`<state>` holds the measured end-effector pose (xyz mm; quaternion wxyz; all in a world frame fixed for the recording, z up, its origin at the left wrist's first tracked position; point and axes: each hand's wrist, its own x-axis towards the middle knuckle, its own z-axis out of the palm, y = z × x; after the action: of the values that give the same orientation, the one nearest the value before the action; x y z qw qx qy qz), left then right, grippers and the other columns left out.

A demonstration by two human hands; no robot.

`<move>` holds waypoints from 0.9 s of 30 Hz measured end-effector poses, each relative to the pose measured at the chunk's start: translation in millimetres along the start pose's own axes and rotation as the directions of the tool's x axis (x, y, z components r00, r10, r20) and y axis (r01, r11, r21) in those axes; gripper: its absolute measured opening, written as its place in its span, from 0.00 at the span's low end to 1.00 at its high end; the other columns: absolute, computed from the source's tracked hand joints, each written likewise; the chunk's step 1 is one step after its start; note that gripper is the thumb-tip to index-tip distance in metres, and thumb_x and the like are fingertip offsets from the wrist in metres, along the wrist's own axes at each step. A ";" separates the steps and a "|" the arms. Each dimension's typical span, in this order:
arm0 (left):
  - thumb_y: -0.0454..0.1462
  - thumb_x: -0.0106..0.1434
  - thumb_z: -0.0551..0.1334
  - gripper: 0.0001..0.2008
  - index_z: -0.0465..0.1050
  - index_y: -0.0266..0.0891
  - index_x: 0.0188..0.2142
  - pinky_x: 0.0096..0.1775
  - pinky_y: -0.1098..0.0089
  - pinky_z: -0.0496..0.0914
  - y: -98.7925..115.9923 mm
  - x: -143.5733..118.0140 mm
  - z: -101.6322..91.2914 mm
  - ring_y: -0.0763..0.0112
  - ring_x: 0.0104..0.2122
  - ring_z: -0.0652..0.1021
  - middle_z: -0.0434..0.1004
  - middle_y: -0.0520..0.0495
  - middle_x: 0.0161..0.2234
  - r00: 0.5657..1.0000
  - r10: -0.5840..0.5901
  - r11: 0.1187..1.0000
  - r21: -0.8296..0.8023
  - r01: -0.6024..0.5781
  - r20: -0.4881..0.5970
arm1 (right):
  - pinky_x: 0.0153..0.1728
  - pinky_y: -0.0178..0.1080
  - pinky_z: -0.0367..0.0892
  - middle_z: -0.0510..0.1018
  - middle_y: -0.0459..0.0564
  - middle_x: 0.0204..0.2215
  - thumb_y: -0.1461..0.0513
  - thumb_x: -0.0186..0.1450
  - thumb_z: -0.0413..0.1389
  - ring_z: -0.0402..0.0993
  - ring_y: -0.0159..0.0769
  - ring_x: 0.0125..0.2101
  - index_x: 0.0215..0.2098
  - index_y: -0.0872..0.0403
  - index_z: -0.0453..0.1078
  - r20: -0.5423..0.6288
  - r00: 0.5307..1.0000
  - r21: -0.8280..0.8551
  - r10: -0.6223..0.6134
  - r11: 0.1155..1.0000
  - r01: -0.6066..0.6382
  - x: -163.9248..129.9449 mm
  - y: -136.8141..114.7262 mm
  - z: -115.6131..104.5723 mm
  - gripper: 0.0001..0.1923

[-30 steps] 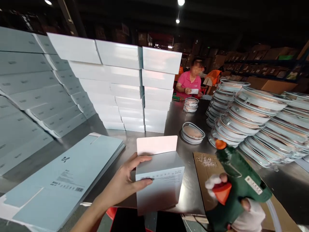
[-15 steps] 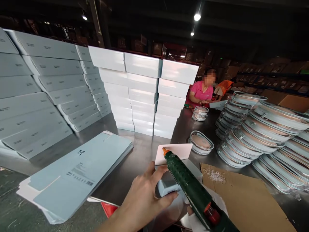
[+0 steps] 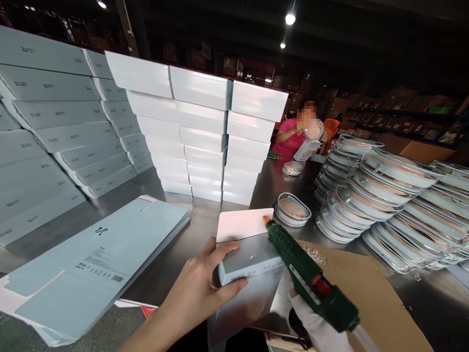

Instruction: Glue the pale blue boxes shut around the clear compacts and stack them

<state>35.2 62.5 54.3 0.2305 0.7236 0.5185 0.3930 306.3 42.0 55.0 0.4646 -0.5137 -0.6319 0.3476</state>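
Box (image 3: 249, 261) held on counter (image 3: 205, 220) edge — glue gun (image 3: 308, 278) aimed at open flap (image 3: 242, 225).
Left hand (image 3: 200, 293) is clamped on box's left end; gloved right hand (image 3: 311, 327) is wrapped round gun grip. Thin card — judged light, crushable; best gripped at folded corners.

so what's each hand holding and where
The left hand grips the folded box by its near left corner. The gloved right hand holds the green glue gun by its handle.
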 end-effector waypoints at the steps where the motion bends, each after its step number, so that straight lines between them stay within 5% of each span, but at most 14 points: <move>1: 0.42 0.62 0.67 0.22 0.74 0.49 0.56 0.40 0.64 0.80 -4.5 0.1 -1.7 0.57 0.41 0.85 0.80 0.45 0.54 1.000 0.007 1.000 -0.026 -0.007 0.010 | 0.23 0.35 0.75 0.80 0.46 0.22 0.45 0.65 0.58 0.76 0.36 0.23 0.31 0.50 0.80 0.002 1.000 0.073 0.024 0.997 -0.024 -2.5 -1.7 -1.5 0.19; 3: 0.41 0.61 0.68 0.24 0.74 0.50 0.57 0.48 0.60 0.79 -16.1 0.8 -7.3 0.52 0.52 0.82 0.80 0.44 0.56 0.998 0.025 0.998 -0.063 -0.022 0.055 | 0.23 0.37 0.75 0.78 0.45 0.20 0.43 0.61 0.61 0.74 0.37 0.21 0.32 0.52 0.80 0.022 0.992 0.335 0.122 0.934 -0.122 -4.8 -1.4 -9.5 0.21; 5: 0.41 0.59 0.71 0.26 0.76 0.50 0.58 0.56 0.53 0.75 -28.4 1.8 -15.2 0.46 0.59 0.77 0.80 0.42 0.57 0.992 0.034 0.997 -0.075 -0.025 0.120 | 0.25 0.39 0.76 0.77 0.45 0.20 0.47 0.52 0.69 0.74 0.37 0.21 0.32 0.51 0.79 0.047 0.945 0.649 0.324 0.709 -0.276 -3.6 6.4 -21.6 0.19; 7: 0.40 0.56 0.73 0.28 0.77 0.50 0.57 0.59 0.48 0.71 -38.4 3.0 -23.7 0.41 0.62 0.74 0.78 0.40 0.60 0.979 0.051 0.995 -0.092 -0.033 0.199 | 0.28 0.37 0.78 0.80 0.44 0.22 0.56 0.43 0.74 0.78 0.37 0.23 0.31 0.52 0.78 0.043 0.806 0.830 0.590 0.427 -0.358 -1.9 21.9 -34.1 0.19; 8: 0.39 0.55 0.74 0.29 0.78 0.50 0.57 0.60 0.47 0.71 -41.7 3.5 -27.6 0.41 0.62 0.74 0.77 0.40 0.61 0.969 0.062 0.993 -0.108 -0.037 0.237 | 0.30 0.36 0.79 0.82 0.45 0.23 0.59 0.42 0.74 0.81 0.37 0.25 0.31 0.52 0.78 0.010 0.719 0.859 0.695 0.363 -0.362 -2.1 31.6 -40.2 0.19; 10: 0.39 0.54 0.76 0.28 0.79 0.50 0.56 0.59 0.50 0.72 -45.0 4.0 -33.6 0.42 0.61 0.75 0.75 0.39 0.62 0.954 0.099 0.986 -0.156 -0.056 0.282 | 0.34 0.39 0.81 0.87 0.48 0.29 0.59 0.44 0.73 0.86 0.42 0.32 0.34 0.52 0.77 -0.063 0.596 0.838 0.800 0.367 -0.404 -5.6 51.1 -53.9 0.19; 11: 0.38 0.55 0.76 0.28 0.79 0.49 0.56 0.59 0.52 0.72 -45.2 4.2 -35.6 0.43 0.61 0.75 0.75 0.39 0.62 0.949 0.119 0.981 -0.180 -0.068 0.291 | 0.35 0.42 0.82 0.87 0.51 0.31 0.55 0.48 0.71 0.86 0.46 0.34 0.36 0.52 0.77 -0.104 0.587 0.764 0.803 0.443 -0.469 -8.5 59.3 -62.3 0.19; 14: 0.38 0.55 0.77 0.27 0.80 0.50 0.55 0.59 0.55 0.72 -43.9 5.1 -39.0 0.47 0.61 0.76 0.76 0.40 0.61 0.941 0.169 0.969 -0.223 -0.105 0.293 | 0.32 0.50 0.82 0.85 0.52 0.25 0.44 0.58 0.63 0.86 0.54 0.31 0.34 0.48 0.77 -0.220 0.667 0.321 0.712 0.699 -0.639 -15.2 70.8 -91.5 0.18; 17: 0.39 0.55 0.77 0.28 0.80 0.50 0.55 0.59 0.55 0.73 -45.1 6.2 -40.4 0.47 0.61 0.75 0.78 0.41 0.59 0.938 0.183 0.969 -0.217 -0.121 0.295 | 0.33 0.48 0.80 0.82 0.51 0.22 0.46 0.59 0.65 0.85 0.53 0.30 0.35 0.45 0.79 -0.285 0.731 0.066 0.620 0.774 -0.630 -9.1 60.0 -101.3 0.14; 19: 0.39 0.55 0.77 0.28 0.79 0.51 0.56 0.59 0.56 0.73 -47.9 6.1 -40.4 0.47 0.61 0.75 0.76 0.41 0.60 0.937 0.198 0.966 -0.218 -0.137 0.287 | 0.44 0.47 0.79 0.86 0.52 0.35 0.49 0.56 0.69 0.85 0.52 0.40 0.49 0.44 0.77 -0.253 0.840 0.013 0.480 0.870 -0.494 1.3 45.5 -82.0 0.24; 21: 0.38 0.57 0.77 0.28 0.78 0.52 0.56 0.59 0.56 0.73 -51.5 4.7 -37.8 0.47 0.61 0.75 0.73 0.40 0.62 0.935 0.236 0.956 -0.234 -0.176 0.263 | 0.58 0.50 0.72 0.79 0.55 0.58 0.49 0.56 0.71 0.78 0.50 0.56 0.69 0.41 0.59 -0.077 0.981 -0.006 0.179 0.984 -0.180 12.1 31.1 -46.8 0.47; 22: 0.39 0.58 0.77 0.27 0.77 0.52 0.56 0.59 0.56 0.73 -53.5 3.6 -34.6 0.48 0.61 0.75 0.72 0.40 0.62 0.933 0.261 0.949 -0.241 -0.202 0.246 | 0.63 0.52 0.66 0.70 0.55 0.67 0.49 0.56 0.72 0.71 0.50 0.63 0.73 0.38 0.48 0.047 0.999 0.039 0.015 0.999 -0.017 16.5 25.3 -28.1 0.55; 24: 0.42 0.61 0.75 0.25 0.75 0.53 0.56 0.58 0.57 0.74 -58.0 0.7 -24.0 0.49 0.61 0.75 0.69 0.39 0.63 0.932 0.326 0.921 -0.278 -0.274 0.161 | 0.66 0.56 0.59 0.64 0.54 0.70 0.49 0.61 0.69 0.62 0.48 0.69 0.74 0.33 0.39 0.254 0.951 0.107 -0.175 0.983 0.152 21.4 18.4 1.8 0.55; 27: 0.46 0.66 0.69 0.27 0.64 0.58 0.62 0.57 0.57 0.75 -65.4 -3.4 -2.5 0.53 0.63 0.73 0.61 0.41 0.64 0.900 0.419 0.809 -0.402 -0.430 -0.121 | 0.65 0.52 0.62 0.72 0.53 0.65 0.55 0.68 0.64 0.63 0.46 0.68 0.71 0.33 0.54 0.326 0.903 0.065 -0.282 0.959 0.276 20.3 16.1 18.5 0.38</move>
<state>-4.5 82.5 6.2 0.2796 0.7490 0.2504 0.5460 293.3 66.2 38.9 0.4009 -0.3484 -0.7649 0.3645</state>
